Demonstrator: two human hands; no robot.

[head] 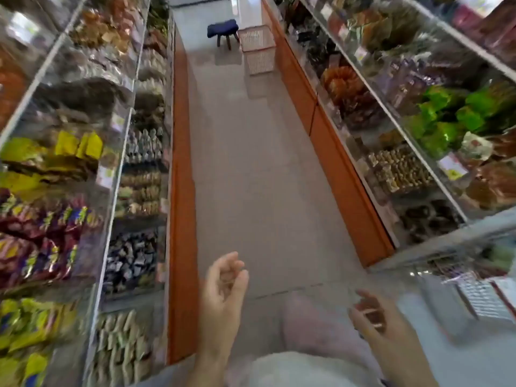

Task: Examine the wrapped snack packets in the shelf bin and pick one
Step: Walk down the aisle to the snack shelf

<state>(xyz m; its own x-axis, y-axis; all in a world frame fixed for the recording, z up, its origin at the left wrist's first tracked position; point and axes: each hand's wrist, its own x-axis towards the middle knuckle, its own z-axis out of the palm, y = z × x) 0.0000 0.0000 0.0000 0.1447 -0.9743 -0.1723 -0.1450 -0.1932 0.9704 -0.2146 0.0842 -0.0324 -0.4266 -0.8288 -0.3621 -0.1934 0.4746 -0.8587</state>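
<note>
Plainly, neither grip has anything in it. The left hand (223, 291) hangs over the aisle with its fingers loosely curled toward the thumb, and the right hand (374, 317) is held low beside it, fingers also slack and bent. A pale streak crosses the right fingers, too smeared to read, but no packet shows in either hand.

Both hands are over the grey tiled floor (251, 163), well apart from any stock. Nearest the left hand, past the orange base panel (181, 247) of the left shelving, is a clear-fronted shelf bin (111, 303) heaped with pale wrapped snack packets (120, 347). A bin of dark foil-wrapped packets (128, 263) sits just up the aisle from it. Bright green packets (446, 118) fill a shelf on the right. I cannot tell which bin the task means, and nothing has been examined or picked yet.

The first risk is a reach into the wrong bin, since many similar bins line both sides and the view is blurred. The clear front panels are hard to see, so the knuckles could knock an edge on the way in. The packets lie loosely piled, so pulling one from low in the heap could drag its neighbours over the front and onto the floor. The wrappers look slick, and a light pinch may let one slip.
</note>
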